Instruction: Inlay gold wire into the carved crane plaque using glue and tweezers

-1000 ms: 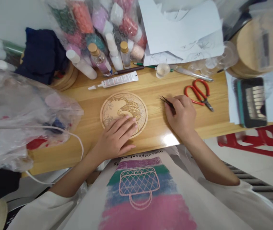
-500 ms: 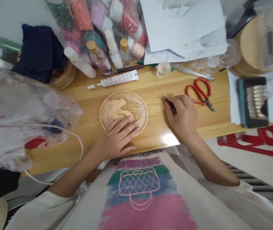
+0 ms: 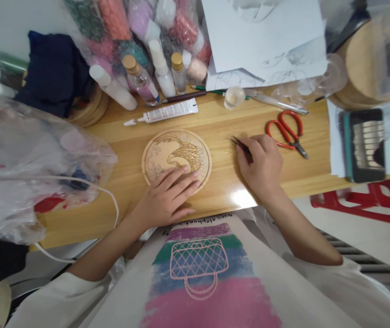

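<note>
A round wooden disc [image 3: 160, 150] with a bird design, partly in gold, lies on the wooden table [image 3: 222, 182]. My left hand [image 3: 167, 196] rests flat on the disc's lower part, fingers spread, covering some of the design. To the right of the disc, my right hand [image 3: 261, 166] is closed around dark tweezers [image 3: 241, 146], whose tips point up and left above the wood. Red-handled pliers [image 3: 288, 132] lie just beyond my right hand. A white tube [image 3: 170, 111] sits behind the disc, its cap [image 3: 129, 122] by the nozzle.
Bottles [image 3: 142, 82], a brown pen [image 3: 184, 97], a small cup [image 3: 234, 97] and papers [image 3: 266, 45] line the back. Plastic bags [image 3: 44, 159] and a white cable [image 3: 107, 189] lie left. A phone-like black object [image 3: 366, 146] is on the right.
</note>
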A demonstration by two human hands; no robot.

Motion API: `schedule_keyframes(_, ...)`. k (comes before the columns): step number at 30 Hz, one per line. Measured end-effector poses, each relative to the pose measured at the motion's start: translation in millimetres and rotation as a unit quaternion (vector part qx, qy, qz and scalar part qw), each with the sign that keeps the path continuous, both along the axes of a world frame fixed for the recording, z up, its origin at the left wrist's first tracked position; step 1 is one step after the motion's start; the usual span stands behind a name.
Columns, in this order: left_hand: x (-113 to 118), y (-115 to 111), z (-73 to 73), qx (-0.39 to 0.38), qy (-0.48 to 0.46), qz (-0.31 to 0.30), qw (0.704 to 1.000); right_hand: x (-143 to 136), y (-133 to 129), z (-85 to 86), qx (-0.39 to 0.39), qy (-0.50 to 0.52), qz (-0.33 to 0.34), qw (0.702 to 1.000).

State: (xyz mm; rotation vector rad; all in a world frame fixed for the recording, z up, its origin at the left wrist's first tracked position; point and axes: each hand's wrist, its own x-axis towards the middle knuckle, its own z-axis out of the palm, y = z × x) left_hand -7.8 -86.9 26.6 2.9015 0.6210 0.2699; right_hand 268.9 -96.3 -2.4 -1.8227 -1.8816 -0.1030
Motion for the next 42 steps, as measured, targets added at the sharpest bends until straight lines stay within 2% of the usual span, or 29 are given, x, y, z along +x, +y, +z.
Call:
schedule_keyframes(11, -0.9, -0.5, 1.3, -0.012, 0.001, 0.011, 1.0, -1.2, 0.0, 0.9, -0.027, 0.012, -0.016, 0.999)
schedule_keyframes(27, -1.1, -0.7, 1.4, 0.009, 0.006, 0.007, 1.0, -1.4, 0.4, 0.3, -0.013, 0.001, -0.018, 1.0)
schedule_keyframes(42, -0.8, -0.3, -0.3, -0.012, 0.001, 0.005, 1.0, -0.9, -0.1, 0.1, -0.012, -0.001, -0.017, 1.0)
